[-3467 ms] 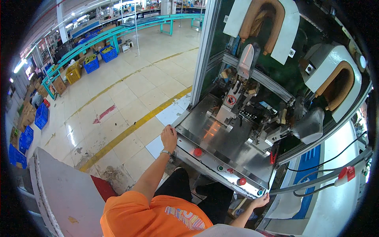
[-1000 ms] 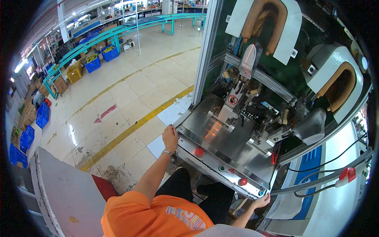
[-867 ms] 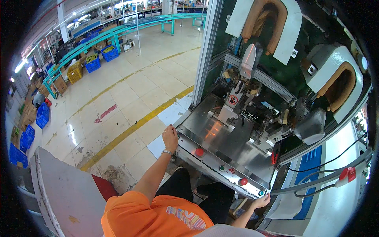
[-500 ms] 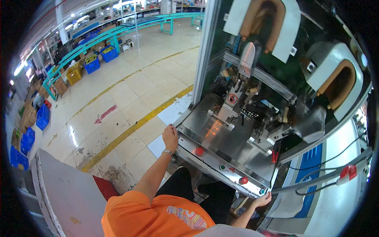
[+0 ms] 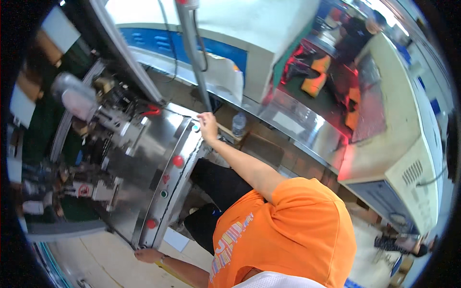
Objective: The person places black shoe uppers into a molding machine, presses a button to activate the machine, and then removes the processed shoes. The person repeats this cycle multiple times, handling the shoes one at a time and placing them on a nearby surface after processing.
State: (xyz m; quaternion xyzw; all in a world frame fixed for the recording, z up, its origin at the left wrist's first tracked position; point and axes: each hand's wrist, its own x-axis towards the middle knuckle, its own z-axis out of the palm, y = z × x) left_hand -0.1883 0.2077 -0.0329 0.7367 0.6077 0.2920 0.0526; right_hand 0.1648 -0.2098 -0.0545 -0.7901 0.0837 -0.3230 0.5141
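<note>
Standing at the far left, a rounded metal form and a clamp block show somewhat blurred; no workpiece can be made out on either, so no finished result is evident and the amount left cannot be judged. The steel surface between them and the control panel gives room to move. The left hand has its fingers bent in at the panel's left end, apparently touching it, with no object seen in its hold. Red buttons and a green button lie uncovered. Stage, as judged: attendance at the controls. The panel's near edge runs just beside the dark-trousered legs, leaving little clearance. The right hand, loosely curled and holding no visible object, is at the right end beside a teal button; whether it presses anything cannot be told. Farther right, a plastic bottle stands in the gap before the neighbouring machine.
</note>
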